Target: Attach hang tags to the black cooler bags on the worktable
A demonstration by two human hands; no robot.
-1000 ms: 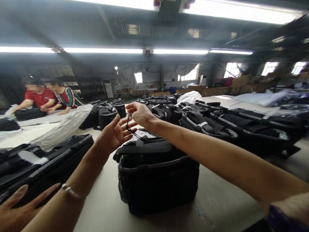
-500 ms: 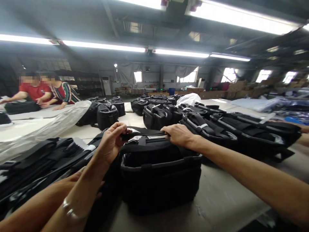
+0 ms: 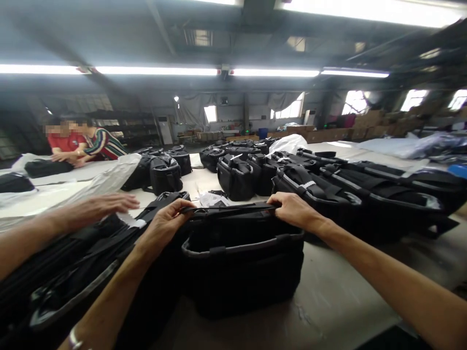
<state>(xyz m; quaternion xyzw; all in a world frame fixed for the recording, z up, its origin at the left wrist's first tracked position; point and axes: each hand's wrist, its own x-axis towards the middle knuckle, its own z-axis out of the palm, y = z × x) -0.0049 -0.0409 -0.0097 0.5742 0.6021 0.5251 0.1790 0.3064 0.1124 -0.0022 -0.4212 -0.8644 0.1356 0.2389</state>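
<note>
A black fabric bag (image 3: 242,277) with a grey-trimmed opening stands upright in front of me. A black strap (image 3: 233,210) stretches across its far upper side, level with the rim. The strap's left end is pinched in my left hand (image 3: 170,219), which has a bracelet at the wrist. At the right end, my right hand (image 3: 294,209) closes on the strap with curled fingers. The lower part of the bag is dark, and its inside is mostly in shadow.
A co-worker's hand (image 3: 105,204) reaches in from the left over more black bags (image 3: 83,282). Several finished-looking bags (image 3: 237,177) crowd the table ahead and right. A white paper (image 3: 213,198) lies behind my bag. Two people (image 3: 83,146) stand at the far left.
My right hand has moved right and my left slightly lower, so the strap lies straighter and lower. The co-worker's hand has risen from beside my left forearm to above the left bags.
</note>
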